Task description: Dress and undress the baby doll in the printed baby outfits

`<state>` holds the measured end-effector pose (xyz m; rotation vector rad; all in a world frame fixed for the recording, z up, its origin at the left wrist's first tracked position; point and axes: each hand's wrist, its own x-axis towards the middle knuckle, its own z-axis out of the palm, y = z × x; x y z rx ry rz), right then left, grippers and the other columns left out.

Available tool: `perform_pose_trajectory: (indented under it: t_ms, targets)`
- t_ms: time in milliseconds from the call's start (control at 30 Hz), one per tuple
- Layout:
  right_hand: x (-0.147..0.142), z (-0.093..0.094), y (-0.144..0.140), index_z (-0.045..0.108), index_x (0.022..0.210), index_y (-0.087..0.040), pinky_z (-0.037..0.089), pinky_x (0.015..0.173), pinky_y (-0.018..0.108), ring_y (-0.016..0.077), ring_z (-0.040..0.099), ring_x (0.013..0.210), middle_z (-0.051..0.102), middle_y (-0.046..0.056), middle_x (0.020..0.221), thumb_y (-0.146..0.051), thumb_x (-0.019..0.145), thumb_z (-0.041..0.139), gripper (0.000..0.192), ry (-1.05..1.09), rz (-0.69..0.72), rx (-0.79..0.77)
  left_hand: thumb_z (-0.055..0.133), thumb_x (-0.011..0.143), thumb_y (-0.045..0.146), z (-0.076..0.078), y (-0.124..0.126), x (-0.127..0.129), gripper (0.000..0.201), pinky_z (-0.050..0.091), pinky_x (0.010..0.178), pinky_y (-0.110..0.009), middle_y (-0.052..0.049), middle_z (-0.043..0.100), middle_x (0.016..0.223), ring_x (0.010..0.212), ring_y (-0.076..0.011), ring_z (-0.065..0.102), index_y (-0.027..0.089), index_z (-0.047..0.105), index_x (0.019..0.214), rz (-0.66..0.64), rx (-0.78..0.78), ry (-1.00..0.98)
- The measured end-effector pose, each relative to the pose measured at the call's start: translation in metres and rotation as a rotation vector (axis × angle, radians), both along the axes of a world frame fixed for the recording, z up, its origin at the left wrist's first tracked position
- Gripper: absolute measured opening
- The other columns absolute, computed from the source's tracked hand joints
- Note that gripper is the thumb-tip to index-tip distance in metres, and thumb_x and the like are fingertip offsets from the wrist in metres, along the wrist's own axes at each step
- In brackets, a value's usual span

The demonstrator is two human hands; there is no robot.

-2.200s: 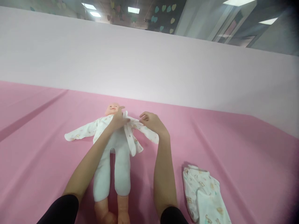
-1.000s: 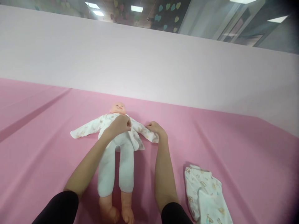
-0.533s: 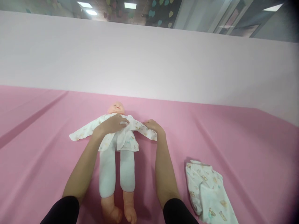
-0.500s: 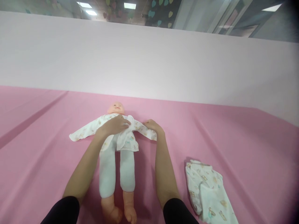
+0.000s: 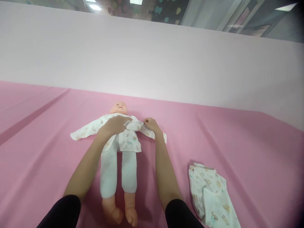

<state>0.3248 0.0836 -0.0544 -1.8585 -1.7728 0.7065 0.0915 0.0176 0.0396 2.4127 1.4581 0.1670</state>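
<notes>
A baby doll (image 5: 118, 107) lies on its back on the pink sheet (image 5: 213, 136), feet toward me. It wears a white printed top (image 5: 130, 142) with both sleeves spread out, and white leggings (image 5: 118, 171). My left hand (image 5: 115, 124) rests on the doll's chest and presses the front of the top. My right hand (image 5: 150, 124) pinches the top's fabric at the doll's right-side shoulder, near the sleeve. Both of the doll's bare feet (image 5: 121, 215) show near the bottom edge.
A folded pair of printed baby trousers (image 5: 212, 199) lies on the sheet at the lower right. A pale pink panel (image 5: 166, 63) stands along the far side of the sheet. A crease runs across the sheet at the left.
The right flap of the top has been laid over the doll's chest. My right hand has slid inward along the sleeve toward the shoulder; my left hand stays on the chest.
</notes>
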Motion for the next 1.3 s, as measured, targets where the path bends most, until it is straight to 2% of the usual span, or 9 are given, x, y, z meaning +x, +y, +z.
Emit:
perform_pose_trajectory:
  t_ms: [133, 367, 533, 667, 767, 933, 1067, 1200, 1300]
  targets:
    - [-0.01, 0.002, 0.001, 0.049, 0.066, -0.015, 0.03, 0.06, 0.022, 0.0111, 0.044, 0.065, 0.055, 0.002, 0.074, -0.008, 0.086, 0.043, 0.022, -0.057, 0.009, 0.047, 0.042, 0.086, 0.02, 0.007, -0.002, -0.01, 0.055, 0.046, 0.089, -0.034, 0.002, 0.055, 0.136, 0.114, -0.022, 0.056, 0.041, 0.044, 0.137, 0.058, -0.067, 0.085]
    - [-0.023, 0.0, 0.001, 0.045, 0.072, -0.017, 0.027, 0.055, 0.025, 0.0136, 0.04, 0.062, 0.053, 0.004, 0.075, -0.009, 0.089, 0.037, 0.02, -0.144, -0.023, 0.037, 0.031, 0.082, 0.003, -0.007, -0.004, 0.019, 0.062, 0.045, 0.078, -0.031, -0.013, 0.056, 0.12, 0.106, -0.0231, 0.056, 0.028, 0.051, 0.135, -0.036, 0.172, 0.187]
    - [-0.033, 0.003, 0.0, 0.05, 0.074, -0.017, 0.029, 0.057, 0.023, 0.0124, 0.046, 0.064, 0.056, 0.001, 0.073, -0.024, 0.096, 0.038, 0.026, -0.115, 0.067, 0.064, 0.03, 0.091, 0.014, -0.016, -0.004, 0.034, 0.039, 0.043, 0.085, -0.035, -0.016, 0.06, 0.102, 0.102, -0.026, 0.056, 0.012, 0.064, 0.109, -0.075, 0.237, 0.251]
    - [-0.042, 0.003, 0.003, 0.052, 0.075, -0.016, 0.026, 0.058, 0.024, 0.0125, 0.045, 0.066, 0.057, 0.001, 0.074, -0.018, 0.091, 0.048, 0.017, -0.153, 0.075, 0.137, 0.027, 0.092, 0.012, -0.016, 0.001, 0.032, 0.037, 0.042, 0.086, -0.039, -0.019, 0.062, 0.1, 0.102, -0.0295, 0.055, 0.007, 0.064, 0.099, -0.127, 0.315, 0.32]
    - [-0.05, 0.002, 0.004, 0.053, 0.076, -0.016, 0.026, 0.059, 0.024, 0.0135, 0.045, 0.068, 0.057, 0.002, 0.077, -0.012, 0.089, 0.047, 0.015, -0.19, 0.07, 0.202, 0.026, 0.092, 0.01, -0.011, 0.008, 0.019, 0.038, 0.042, 0.084, -0.038, -0.019, 0.062, 0.1, 0.102, -0.0295, 0.055, 0.007, 0.064, 0.096, -0.033, 0.347, 0.306]
    - [-0.074, 0.003, 0.001, 0.055, 0.089, -0.016, 0.031, 0.07, 0.026, 0.0175, 0.049, 0.084, 0.058, 0.005, 0.092, -0.015, 0.096, 0.039, 0.017, -0.227, 0.043, 0.357, 0.03, 0.088, 0.009, 0.008, 0.008, -0.01, 0.035, 0.043, 0.081, -0.034, -0.017, 0.065, 0.101, 0.099, -0.0266, 0.058, 0.01, 0.065, 0.094, 0.182, 0.215, 0.287]
    - [-0.094, 0.008, -0.005, 0.057, 0.096, -0.015, 0.035, 0.079, 0.027, 0.0186, 0.051, 0.092, 0.059, 0.006, 0.098, -0.019, 0.099, 0.035, 0.022, -0.221, 0.076, 0.409, 0.04, 0.089, 0.027, 0.016, 0.003, -0.025, 0.031, 0.045, 0.072, -0.031, -0.013, 0.065, 0.107, 0.093, -0.024, 0.062, 0.015, 0.062, 0.107, 0.298, 0.046, 0.207]
    - [-0.111, 0.02, -0.018, 0.059, 0.104, -0.015, 0.038, 0.088, 0.028, 0.0199, 0.052, 0.101, 0.06, 0.008, 0.107, -0.021, 0.099, 0.038, 0.022, -0.245, 0.185, 0.387, 0.051, 0.082, 0.03, 0.017, -0.001, -0.031, 0.045, 0.046, 0.07, -0.031, -0.012, 0.064, 0.113, 0.096, -0.024, 0.062, 0.018, 0.053, 0.126, 0.313, -0.083, 0.113]
    - [-0.125, 0.032, -0.036, 0.056, 0.11, -0.013, 0.04, 0.094, 0.037, 0.0251, 0.05, 0.108, 0.057, 0.013, 0.116, -0.027, 0.1, 0.035, 0.027, -0.354, 0.255, 0.322, 0.051, 0.08, 0.028, 0.018, -0.005, -0.031, 0.041, 0.045, 0.065, -0.03, -0.011, 0.066, 0.106, 0.088, -0.0233, 0.063, 0.018, 0.058, 0.118, 0.302, -0.09, 0.08]
